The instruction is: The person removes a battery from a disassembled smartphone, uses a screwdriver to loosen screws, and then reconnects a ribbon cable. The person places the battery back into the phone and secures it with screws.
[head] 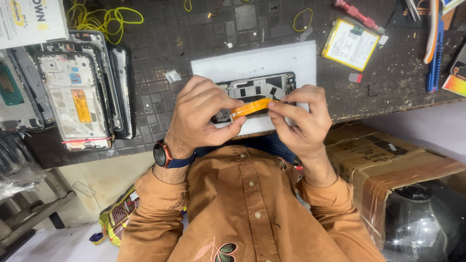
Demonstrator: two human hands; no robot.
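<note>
Here | both hands: left hand (201, 116) and right hand (301, 119) pinch orange flex strip (251, 107) | above opened phone (257, 90) on white pad (252, 63)

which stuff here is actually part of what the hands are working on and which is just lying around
In hand:
- left hand and right hand pinching the orange flex strip
- opened phone beneath
- white pad under it

Lying about:
- stacked phone frames
- battery
- yellow rubber bands
- cardboard box

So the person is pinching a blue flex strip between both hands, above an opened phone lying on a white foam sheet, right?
Not quite: the flex strip is orange, not blue, as the head view shows. The rest holds: the left hand and right hand pinch it above the opened phone on the white foam sheet.
</note>
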